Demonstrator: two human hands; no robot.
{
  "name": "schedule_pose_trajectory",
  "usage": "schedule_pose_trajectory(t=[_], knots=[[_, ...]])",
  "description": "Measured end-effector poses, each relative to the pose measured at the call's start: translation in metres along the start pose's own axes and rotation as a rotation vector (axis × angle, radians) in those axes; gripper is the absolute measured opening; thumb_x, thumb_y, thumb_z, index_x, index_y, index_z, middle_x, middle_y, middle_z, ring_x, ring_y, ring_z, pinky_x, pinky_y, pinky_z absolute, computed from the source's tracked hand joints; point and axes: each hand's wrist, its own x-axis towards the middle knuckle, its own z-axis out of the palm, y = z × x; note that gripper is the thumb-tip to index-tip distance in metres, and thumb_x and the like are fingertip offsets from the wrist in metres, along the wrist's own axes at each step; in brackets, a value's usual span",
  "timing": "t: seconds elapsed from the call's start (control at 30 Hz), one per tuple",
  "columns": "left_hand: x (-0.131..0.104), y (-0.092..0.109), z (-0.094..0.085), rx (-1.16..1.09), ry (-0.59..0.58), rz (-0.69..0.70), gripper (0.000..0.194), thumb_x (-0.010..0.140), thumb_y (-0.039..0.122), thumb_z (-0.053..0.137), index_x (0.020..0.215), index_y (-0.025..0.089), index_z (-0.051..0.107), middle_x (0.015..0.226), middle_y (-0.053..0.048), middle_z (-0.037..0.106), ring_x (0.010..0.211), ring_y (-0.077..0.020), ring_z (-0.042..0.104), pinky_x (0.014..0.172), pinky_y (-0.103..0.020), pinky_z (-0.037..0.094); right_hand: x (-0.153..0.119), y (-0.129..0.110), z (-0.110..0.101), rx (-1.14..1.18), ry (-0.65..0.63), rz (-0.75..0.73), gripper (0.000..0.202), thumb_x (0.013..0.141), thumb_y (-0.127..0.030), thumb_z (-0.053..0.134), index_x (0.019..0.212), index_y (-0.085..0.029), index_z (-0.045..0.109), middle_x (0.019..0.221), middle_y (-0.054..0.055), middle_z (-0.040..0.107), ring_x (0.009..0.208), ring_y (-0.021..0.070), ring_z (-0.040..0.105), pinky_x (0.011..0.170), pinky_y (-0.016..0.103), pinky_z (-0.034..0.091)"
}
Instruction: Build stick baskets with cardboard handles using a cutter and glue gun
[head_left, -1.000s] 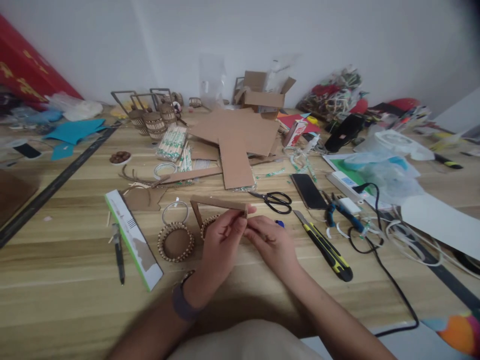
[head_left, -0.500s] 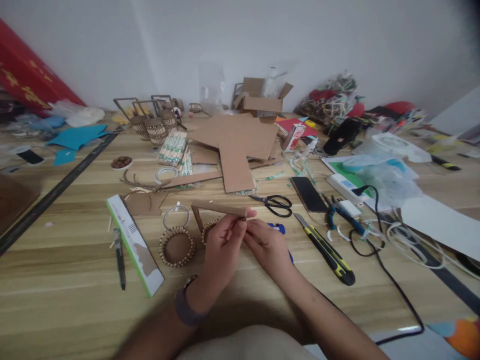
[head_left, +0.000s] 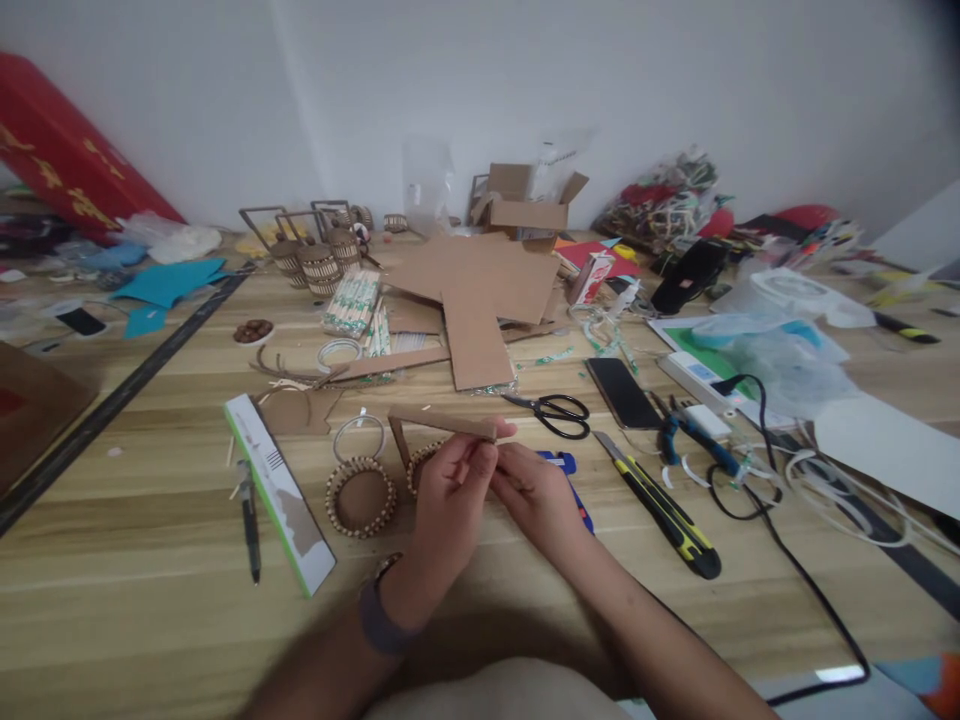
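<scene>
A brown cardboard handle frame [head_left: 442, 422] rises from a small round basket [head_left: 421, 468], which is mostly hidden behind my left hand [head_left: 457, 490]. My left hand pinches the right corner of the frame between thumb and fingers. Close against it, my right hand [head_left: 534, 487] has its fingers pressed together at the same corner; whatever they hold is too small to make out. Left of the hands lies a round beaded ring [head_left: 361, 497] with a brown base inside, and a pale roll of tape [head_left: 359, 437] sits just behind it.
Black scissors [head_left: 559, 415], a phone [head_left: 622, 392] and a yellow-black cutter [head_left: 667, 515] lie to the right. A white-green box [head_left: 279, 495] and a pen [head_left: 250, 525] are at the left. Cardboard sheets [head_left: 480, 330] and several handled baskets [head_left: 321, 268] stand farther back.
The whole view has shifted slightly, so things appear a little lower and farther right. Both hands keep nearly the same pose at the frame's corner.
</scene>
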Motion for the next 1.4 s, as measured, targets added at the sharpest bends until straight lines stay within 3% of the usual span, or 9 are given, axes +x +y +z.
schedule_pose_trajectory(t=[0.23,0.4,0.73,1.4], knots=[[0.002,0.000,-0.002,0.033,-0.015,-0.010,0.034,0.092,0.047,0.062,0.108,0.020,0.073,0.116,-0.009,0.076,0.117,-0.0260,0.067,0.106,-0.041,0.050,0.004,0.011,-0.004,-0.010,-0.074,-0.007,0.019,0.101,-0.027,0.050,0.092,-0.022,0.067,0.087,0.007,0.072,0.082,0.0208,0.069,0.071,0.030,0.054],[0.003,-0.010,-0.008,0.066,0.037,-0.035,0.028,0.090,0.041,0.065,0.107,0.018,0.070,0.110,-0.009,0.077,0.104,-0.0233,0.071,0.093,-0.037,0.055,0.012,0.018,-0.010,-0.022,-0.123,-0.017,0.021,0.101,-0.028,0.050,0.090,-0.021,0.067,0.088,0.008,0.072,0.082,0.0215,0.068,0.072,0.031,0.054],[0.013,-0.013,-0.014,0.476,0.043,0.189,0.016,0.089,0.031,0.065,0.099,0.022,0.075,0.098,-0.006,0.078,0.090,-0.0227,0.070,0.084,-0.036,0.055,0.020,0.018,-0.018,-0.022,-0.171,-0.079,0.023,0.103,-0.028,0.047,0.093,-0.021,0.067,0.088,0.008,0.073,0.083,0.0204,0.067,0.075,0.030,0.053],[0.016,-0.017,-0.016,0.450,0.035,0.154,0.019,0.089,0.032,0.066,0.100,0.021,0.077,0.099,-0.007,0.080,0.088,-0.0225,0.073,0.083,-0.034,0.056,0.020,0.019,-0.016,0.002,-0.141,-0.081,0.026,0.104,-0.032,0.048,0.086,-0.021,0.064,0.081,0.006,0.069,0.078,0.0194,0.065,0.071,0.028,0.050]])
